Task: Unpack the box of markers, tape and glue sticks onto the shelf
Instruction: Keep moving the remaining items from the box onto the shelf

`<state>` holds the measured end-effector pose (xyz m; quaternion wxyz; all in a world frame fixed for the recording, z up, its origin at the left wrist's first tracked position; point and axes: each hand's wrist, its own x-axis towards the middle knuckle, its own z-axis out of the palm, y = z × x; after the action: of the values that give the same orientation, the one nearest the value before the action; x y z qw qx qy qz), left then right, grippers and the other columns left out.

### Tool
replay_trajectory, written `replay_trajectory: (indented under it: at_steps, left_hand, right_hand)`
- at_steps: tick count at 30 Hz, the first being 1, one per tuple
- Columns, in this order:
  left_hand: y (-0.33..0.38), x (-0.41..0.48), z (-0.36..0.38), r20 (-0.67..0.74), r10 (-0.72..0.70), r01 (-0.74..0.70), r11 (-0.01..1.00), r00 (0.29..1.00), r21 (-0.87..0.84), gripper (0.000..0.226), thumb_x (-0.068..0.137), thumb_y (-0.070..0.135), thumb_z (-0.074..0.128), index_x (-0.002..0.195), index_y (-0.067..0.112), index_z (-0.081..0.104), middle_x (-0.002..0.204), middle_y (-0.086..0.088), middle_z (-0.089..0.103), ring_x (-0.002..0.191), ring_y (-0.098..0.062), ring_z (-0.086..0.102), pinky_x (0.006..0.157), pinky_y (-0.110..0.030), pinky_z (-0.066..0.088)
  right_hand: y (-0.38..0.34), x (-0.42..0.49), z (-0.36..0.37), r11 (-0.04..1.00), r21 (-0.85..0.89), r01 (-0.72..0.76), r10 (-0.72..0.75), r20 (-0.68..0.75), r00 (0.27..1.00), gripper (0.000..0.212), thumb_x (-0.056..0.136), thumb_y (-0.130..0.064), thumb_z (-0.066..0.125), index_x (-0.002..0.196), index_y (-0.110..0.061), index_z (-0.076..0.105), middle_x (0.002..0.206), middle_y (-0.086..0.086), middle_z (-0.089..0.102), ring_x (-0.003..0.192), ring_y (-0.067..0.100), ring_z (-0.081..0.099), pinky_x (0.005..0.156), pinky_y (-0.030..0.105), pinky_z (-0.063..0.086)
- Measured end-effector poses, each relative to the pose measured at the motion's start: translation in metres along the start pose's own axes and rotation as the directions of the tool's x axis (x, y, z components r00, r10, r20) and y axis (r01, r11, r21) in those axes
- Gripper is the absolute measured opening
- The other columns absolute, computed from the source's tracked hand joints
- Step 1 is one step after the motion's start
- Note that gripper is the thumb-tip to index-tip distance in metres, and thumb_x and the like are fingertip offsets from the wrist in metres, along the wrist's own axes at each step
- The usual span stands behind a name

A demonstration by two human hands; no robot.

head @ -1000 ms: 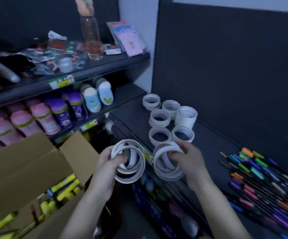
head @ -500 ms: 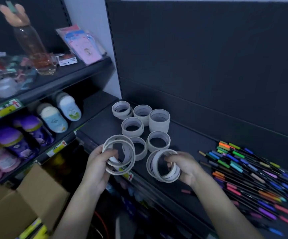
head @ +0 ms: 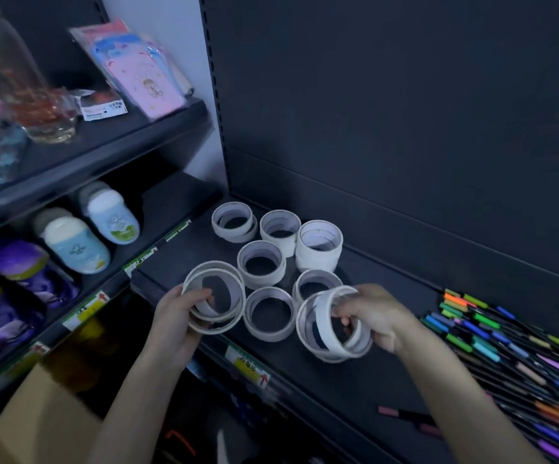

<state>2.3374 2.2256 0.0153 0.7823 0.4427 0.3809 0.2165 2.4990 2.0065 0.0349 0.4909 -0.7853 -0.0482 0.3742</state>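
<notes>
Your left hand (head: 171,324) grips a few thin tape rolls (head: 218,266), thumb hooked through their middle, just over the front left corner of the dark shelf (head: 355,380). Your right hand (head: 380,316) grips another bunch of rolls (head: 324,324) the same way, fingers curled inside the rings, low over the shelf. Between and behind your hands, more tape stacks (head: 318,261) stand on the shelf. Coloured markers (head: 506,343) lie piled to the right. The cardboard box (head: 43,406) sits at lower left.
</notes>
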Motion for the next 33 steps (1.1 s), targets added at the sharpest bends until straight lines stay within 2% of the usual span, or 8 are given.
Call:
replay_trajectory:
  at_steps: [4, 9, 13, 17, 21, 26, 29, 33]
  left_hand:
    - [0.007, 0.022, 0.0, 0.037, -0.048, 0.05, 0.998, 0.998, -0.035, 0.018, 0.085, -0.001, 0.052, 0.072, 0.01, 0.052, 0.053, -0.003, 0.053, 0.049, -0.016, 0.051, 0.048, -0.023, 0.045]
    - [0.01, 0.049, -0.004, 0.054, -0.137, 0.141, 0.988, 0.989, -0.058, 0.014, 0.084, 0.001, 0.054, 0.075, 0.011, 0.054, 0.054, -0.002, 0.054, 0.051, -0.014, 0.055, 0.053, -0.027, 0.046]
    - [0.009, 0.072, -0.012, 0.011, -0.168, 0.168, 0.986, 0.986, -0.007, 0.011, 0.085, -0.001, 0.055, 0.078, 0.008, 0.056, 0.059, -0.005, 0.051, 0.055, -0.015, 0.054, 0.059, -0.03, 0.044]
    - [0.008, 0.091, -0.015, -0.007, -0.176, 0.176, 0.981, 0.984, 0.079, 0.011, 0.086, -0.002, 0.055, 0.078, 0.006, 0.056, 0.065, -0.009, 0.052, 0.062, -0.017, 0.054, 0.063, -0.032, 0.047]
    - [0.013, 0.11, -0.016, -0.009, -0.089, 0.087, 0.943, 0.996, 0.32, 0.003, 0.085, 0.0, 0.057, 0.083, 0.003, 0.058, 0.075, -0.014, 0.06, 0.068, -0.022, 0.057, 0.06, -0.033, 0.045]
    - [0.013, 0.132, -0.014, -0.016, 0.068, -0.047, 0.822, 0.998, 0.567, 0.028, 0.082, 0.003, 0.058, 0.11, 0.007, 0.061, 0.104, -0.016, 0.065, 0.087, -0.025, 0.061, 0.07, -0.034, 0.045]
    - [0.013, 0.136, -0.006, -0.02, 0.114, -0.075, 0.763, 0.993, 0.642, 0.025, 0.084, 0.003, 0.055, 0.108, 0.009, 0.06, 0.099, -0.01, 0.062, 0.082, -0.02, 0.056, 0.065, -0.031, 0.04]
    - [0.011, 0.139, -0.002, -0.04, 0.168, -0.113, 0.799, 0.985, 0.59, 0.016, 0.085, 0.006, 0.054, 0.099, 0.007, 0.062, 0.082, -0.003, 0.059, 0.077, -0.02, 0.054, 0.061, -0.03, 0.04]
  right_hand:
    - [-0.024, 0.017, 0.003, 0.986, 0.165, 0.023, -0.016, -0.04, 0.999, 0.011, 0.078, 0.013, 0.056, 0.079, 0.003, 0.061, 0.066, 0.017, 0.053, 0.057, 0.024, 0.051, 0.056, 0.028, 0.044]
    - [-0.032, 0.039, 0.015, 0.953, 0.299, -0.045, 0.08, -0.106, 0.991, 0.014, 0.08, 0.013, 0.054, 0.082, 0.002, 0.062, 0.058, 0.013, 0.056, 0.046, 0.019, 0.052, 0.049, 0.027, 0.047]
    - [-0.032, 0.048, 0.019, 0.999, -0.01, 0.037, -0.038, -0.269, 0.962, 0.015, 0.08, 0.004, 0.055, 0.069, -0.006, 0.058, 0.059, 0.009, 0.054, 0.05, 0.019, 0.048, 0.053, 0.029, 0.04]
    - [-0.036, 0.053, 0.018, 0.942, -0.33, 0.063, -0.179, -0.332, 0.926, 0.023, 0.079, -0.004, 0.055, 0.059, -0.016, 0.055, 0.056, -0.001, 0.053, 0.055, 0.016, 0.046, 0.049, 0.026, 0.034]
    - [-0.036, 0.059, 0.017, 0.924, -0.381, 0.037, -0.18, -0.348, 0.92, 0.023, 0.081, -0.01, 0.058, 0.06, -0.019, 0.057, 0.058, -0.002, 0.056, 0.061, 0.017, 0.053, 0.051, 0.025, 0.037]
    - [-0.041, 0.059, 0.015, 0.879, -0.476, 0.033, -0.2, -0.304, 0.931, 0.017, 0.081, -0.019, 0.062, 0.065, -0.021, 0.058, 0.065, -0.005, 0.06, 0.07, 0.017, 0.056, 0.055, 0.026, 0.039]
    - [-0.041, 0.063, 0.013, 0.828, -0.561, 0.011, -0.209, -0.289, 0.934, 0.004, 0.079, -0.016, 0.065, 0.079, -0.02, 0.065, 0.075, -0.005, 0.064, 0.074, 0.015, 0.06, 0.061, 0.025, 0.043]
    - [-0.041, 0.065, 0.012, 0.79, -0.613, 0.001, -0.228, -0.293, 0.929, 0.003, 0.081, -0.015, 0.065, 0.079, -0.017, 0.067, 0.073, -0.003, 0.064, 0.068, 0.011, 0.058, 0.058, 0.024, 0.043]
